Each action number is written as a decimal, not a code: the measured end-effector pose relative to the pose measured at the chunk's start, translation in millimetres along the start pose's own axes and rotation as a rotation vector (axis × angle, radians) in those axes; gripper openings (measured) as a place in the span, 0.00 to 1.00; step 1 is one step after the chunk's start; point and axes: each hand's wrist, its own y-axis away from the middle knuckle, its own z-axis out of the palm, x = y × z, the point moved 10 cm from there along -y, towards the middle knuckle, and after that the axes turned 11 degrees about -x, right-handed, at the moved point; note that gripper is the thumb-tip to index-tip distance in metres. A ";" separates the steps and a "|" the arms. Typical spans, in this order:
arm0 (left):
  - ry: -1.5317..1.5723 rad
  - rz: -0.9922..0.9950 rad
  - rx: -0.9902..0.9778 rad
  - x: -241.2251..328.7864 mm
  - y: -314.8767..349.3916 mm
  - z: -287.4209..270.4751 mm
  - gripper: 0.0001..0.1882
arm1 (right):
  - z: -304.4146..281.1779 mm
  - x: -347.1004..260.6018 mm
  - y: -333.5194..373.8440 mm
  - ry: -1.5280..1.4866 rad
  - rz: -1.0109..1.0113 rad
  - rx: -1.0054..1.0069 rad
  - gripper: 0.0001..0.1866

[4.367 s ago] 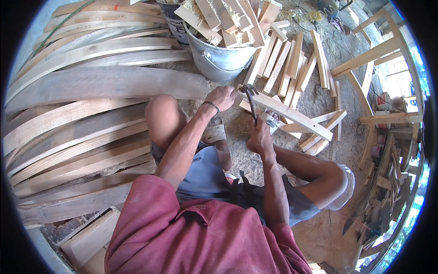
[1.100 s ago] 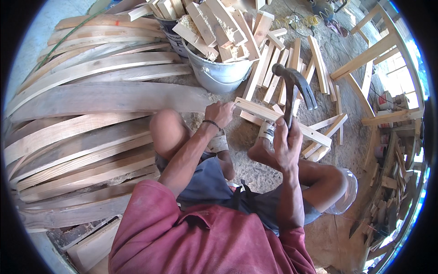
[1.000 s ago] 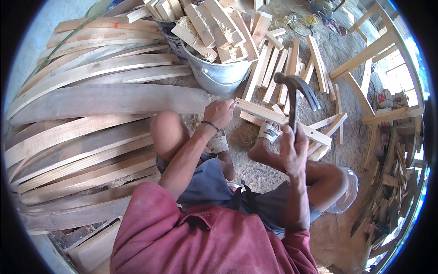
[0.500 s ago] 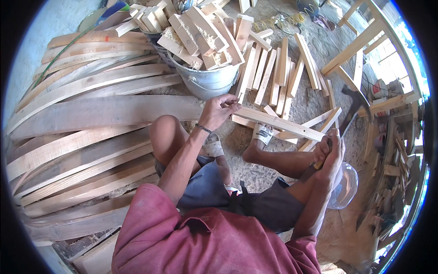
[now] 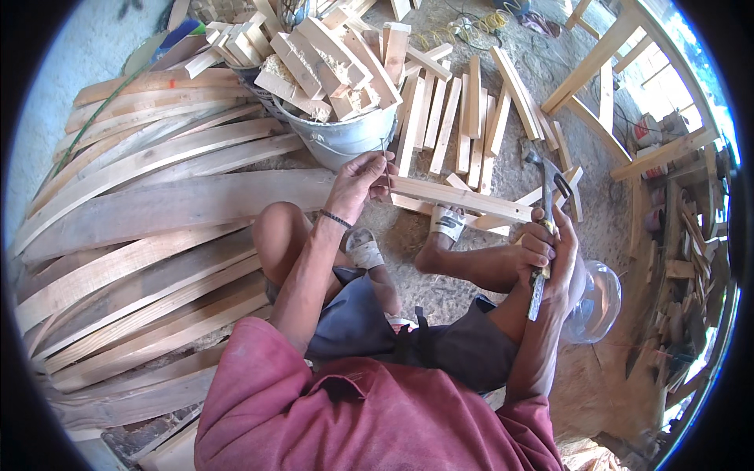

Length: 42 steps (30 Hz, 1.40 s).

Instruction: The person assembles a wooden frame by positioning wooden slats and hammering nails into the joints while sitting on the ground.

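A long pale wooden strip (image 5: pixel 463 199) lies crosswise over my lower leg and the sandal on my foot. At its left end my left hand (image 5: pixel 361 186) is closed, with a thin nail (image 5: pixel 386 166) pinched between thumb and fingers. The nail stands about upright; whether its tip touches the wood I cannot tell. My right hand (image 5: pixel 552 255) is wrapped round the handle of a hammer (image 5: pixel 547 188) by the strip's right end. The hammer head points away from me, and the handle's butt sticks out below my fist.
Long curved boards (image 5: pixel 157 206) lie stacked on the left. A white bucket (image 5: pixel 338 141) of wood offcuts stands ahead, with several loose strips (image 5: pixel 444 125) right of it. A clear plastic container (image 5: pixel 594 302) sits by my right forearm. Wooden framing (image 5: pixel 593 67) rises at the far right.
The hammer has swung from tilting out to the right to nearly upright beside the strip's end. My left hand has shifted slightly in the picture, and the nail now shows more clearly.
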 end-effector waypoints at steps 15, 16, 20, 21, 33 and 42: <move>-1.063 -0.226 0.409 -54.5 0.8 -111.9 0.31 | -12.6 -3.2 1.5 -0.004 -0.039 0.058 0.15; -1.052 -0.212 0.388 -63.9 -4.2 -113.3 0.31 | -12.2 -3.5 1.0 -0.016 -0.038 0.048 0.15; -0.954 -0.238 0.289 -84.7 -19.8 -114.6 0.29 | -7.8 -1.0 1.8 -0.033 -0.003 0.022 0.14; -0.914 -0.260 0.262 -88.2 -21.1 -113.6 0.29 | -8.1 0.7 3.0 -0.025 -0.007 0.033 0.14; -0.636 -0.419 0.318 -92.5 -11.3 -104.2 0.18 | -7.5 -3.4 10.0 -0.058 -0.037 0.011 0.15; -1.223 -0.180 0.351 -40.3 -5.5 -82.3 0.17 | -10.2 -23.6 15.0 -0.110 -0.068 -0.037 0.16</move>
